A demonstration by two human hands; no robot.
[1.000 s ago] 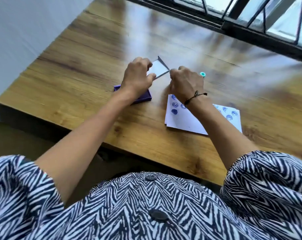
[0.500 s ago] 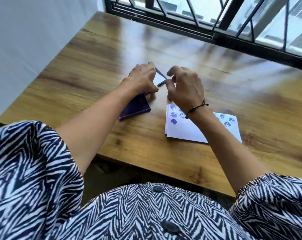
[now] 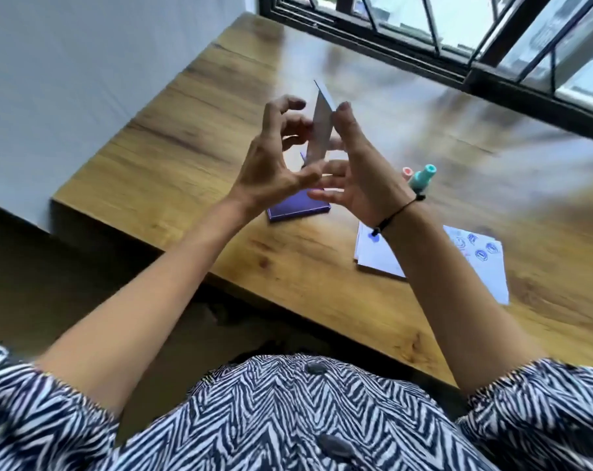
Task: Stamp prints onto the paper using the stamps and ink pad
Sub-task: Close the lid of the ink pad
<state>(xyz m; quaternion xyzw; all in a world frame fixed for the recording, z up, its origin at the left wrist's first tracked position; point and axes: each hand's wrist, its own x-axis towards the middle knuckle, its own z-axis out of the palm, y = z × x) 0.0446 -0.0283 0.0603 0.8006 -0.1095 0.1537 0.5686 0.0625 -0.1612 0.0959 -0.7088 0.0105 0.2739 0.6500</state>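
Both hands' grip pinching ink pad lid point(image 3: 322, 130), now raised upright, left hand point(image 3: 271, 164), right hand point(image 3: 359, 178).

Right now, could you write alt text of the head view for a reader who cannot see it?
Both hands, left and right, hold a flat lid upright above a purple ink pad on a wooden table. To the right lie paper with blue prints and two stamps, teal and pink.
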